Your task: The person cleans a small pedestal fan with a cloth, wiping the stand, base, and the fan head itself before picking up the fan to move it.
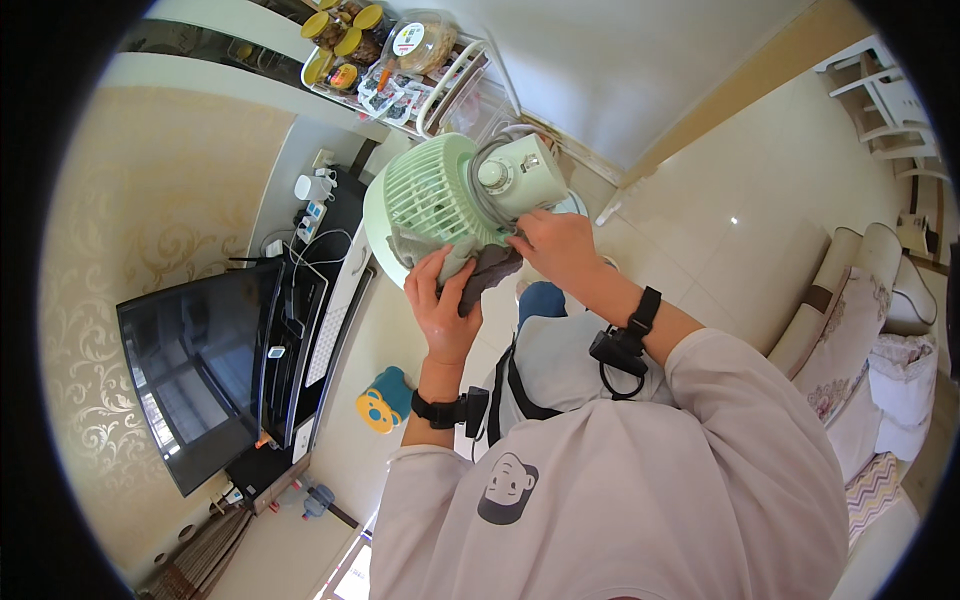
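Observation:
A pale green electric fan (pixel 427 184) is in front of me, its slatted grille facing partly up. Its grey power cord (pixel 484 199) loops around the housing (pixel 525 176), which carries a round knob (pixel 493 174). My left hand (pixel 442 307) holds a grey cloth (pixel 487 271) against the lower side of the grille, fingers spread over the folds. At the grille's near edge, beside the cord and the cloth's end, is my right hand (pixel 559 244) with thumb and fingertips close together. What those fingertips pinch is hidden.
Beyond the fan stands a white rack (pixel 457 67) with yellow-lidded jars (pixel 351 43) and packets. On the left are a television (pixel 199 375), a power strip (pixel 311 220) and cables. A bear-faced stool (pixel 380 409) stands on the floor. A sofa (pixel 840 322) is on the right.

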A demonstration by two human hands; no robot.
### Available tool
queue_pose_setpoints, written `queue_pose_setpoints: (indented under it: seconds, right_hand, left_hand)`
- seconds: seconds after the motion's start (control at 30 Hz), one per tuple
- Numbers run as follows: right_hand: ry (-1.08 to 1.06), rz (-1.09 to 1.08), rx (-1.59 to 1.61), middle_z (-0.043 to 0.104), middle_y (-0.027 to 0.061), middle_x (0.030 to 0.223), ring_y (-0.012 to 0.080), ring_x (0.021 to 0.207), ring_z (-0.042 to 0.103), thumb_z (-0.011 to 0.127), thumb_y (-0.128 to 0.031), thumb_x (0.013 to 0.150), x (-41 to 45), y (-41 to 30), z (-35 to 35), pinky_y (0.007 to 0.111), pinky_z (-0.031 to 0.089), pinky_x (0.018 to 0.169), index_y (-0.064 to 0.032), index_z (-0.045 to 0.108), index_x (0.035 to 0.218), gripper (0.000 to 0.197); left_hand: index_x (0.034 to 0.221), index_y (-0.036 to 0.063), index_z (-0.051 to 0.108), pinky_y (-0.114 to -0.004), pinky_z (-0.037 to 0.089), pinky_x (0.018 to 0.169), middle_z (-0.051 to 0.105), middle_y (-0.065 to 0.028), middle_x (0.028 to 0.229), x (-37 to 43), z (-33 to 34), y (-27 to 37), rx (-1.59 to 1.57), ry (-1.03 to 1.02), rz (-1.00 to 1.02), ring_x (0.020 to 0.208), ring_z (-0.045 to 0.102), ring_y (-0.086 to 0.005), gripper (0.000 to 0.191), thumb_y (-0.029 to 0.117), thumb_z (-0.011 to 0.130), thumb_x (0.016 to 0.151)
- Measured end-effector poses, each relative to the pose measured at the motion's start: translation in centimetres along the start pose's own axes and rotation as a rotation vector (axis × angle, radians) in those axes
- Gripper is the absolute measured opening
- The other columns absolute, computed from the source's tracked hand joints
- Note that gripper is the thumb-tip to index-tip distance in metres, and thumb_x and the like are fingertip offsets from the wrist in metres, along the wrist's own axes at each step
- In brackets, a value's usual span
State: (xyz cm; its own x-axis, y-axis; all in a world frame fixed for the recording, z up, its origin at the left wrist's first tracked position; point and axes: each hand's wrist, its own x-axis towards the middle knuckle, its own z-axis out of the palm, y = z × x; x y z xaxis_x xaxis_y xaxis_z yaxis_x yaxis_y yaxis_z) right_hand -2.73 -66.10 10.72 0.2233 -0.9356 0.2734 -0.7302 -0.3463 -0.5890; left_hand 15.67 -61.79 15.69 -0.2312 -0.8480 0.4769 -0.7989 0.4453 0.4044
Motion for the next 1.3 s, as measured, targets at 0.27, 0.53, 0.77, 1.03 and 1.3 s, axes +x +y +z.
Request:
queue_pose_setpoints:
  seconds: [0.27, 0.53, 0.77, 1.03, 1.3]
  right_hand:
    - [0.031, 0.003, -0.157, 0.056, 0.0086, 0.066, 0.0278, 0.056, 0.061, 0.07, -0.016, 0.068, -0.2, -0.5, 1.1, 0.037, 0.046, 0.048, -0.0067, 0.055, 0.073, 0.018]
    - [-0.038, 0.11, 0.486, 0.051, 0.0051, 0.052, 0.0189, 0.045, 0.051, 0.069, -0.011, 0.068, 1.3, -2.3, -1.1, 0.031, 0.04, 0.046, -0.0053, 0.057, 0.075, 0.015]
    - [-0.184, 0.197, 0.714, 0.05, 0.0041, 0.052, 0.0152, 0.045, 0.047, 0.068, -0.011, 0.07, 1.2, -1.8, -1.9, 0.028, 0.039, 0.046, -0.0059, 0.058, 0.078, 0.013]
    - [-0.009, 0.008, 0.095, 0.06, 0.0077, 0.069, 0.0291, 0.06, 0.06, 0.071, -0.017, 0.072, -0.2, 0.2, 0.5, 0.038, 0.046, 0.053, -0.0083, 0.057, 0.078, 0.018]
    - [-0.046, 0.006, 0.101, 0.059, 0.0076, 0.069, 0.03, 0.062, 0.06, 0.069, -0.016, 0.072, -0.2, 0.9, 0.3, 0.04, 0.046, 0.054, -0.0091, 0.059, 0.077, 0.013]
  left_hand:
    - [0.097, 0.0074, 0.067, -0.043, 0.04, 0.092, 0.056, -0.013, 0.114, -0.2, 0.5, 0.0, -0.004, 0.024, 0.008, 0.106, 0.051, -0.0347, 0.048, -0.006, 0.061, 0.052]
    - [0.086, 0.005, 0.06, -0.044, 0.039, 0.091, 0.056, -0.0141, 0.116, -0.6, 1.3, -0.3, -0.008, 0.068, 0.015, 0.106, 0.05, -0.0369, 0.035, -0.005, 0.062, 0.053]
    - [0.088, 0.0055, 0.059, -0.045, 0.039, 0.091, 0.056, -0.0143, 0.116, -0.8, 1.4, -0.6, 0.043, 0.052, 0.042, 0.106, 0.049, -0.0369, 0.037, -0.005, 0.063, 0.053]
    - [0.095, 0.0075, 0.064, -0.045, 0.039, 0.091, 0.055, -0.0132, 0.116, 0.3, 0.7, -0.3, 0.053, -0.011, 0.031, 0.106, 0.049, -0.0364, 0.044, -0.005, 0.063, 0.054]
    - [0.095, 0.0082, 0.065, -0.042, 0.039, 0.089, 0.057, -0.0099, 0.115, 1.3, 0.3, 1.3, 0.064, -0.108, 0.073, 0.107, 0.05, -0.0321, 0.041, -0.002, 0.067, 0.055]
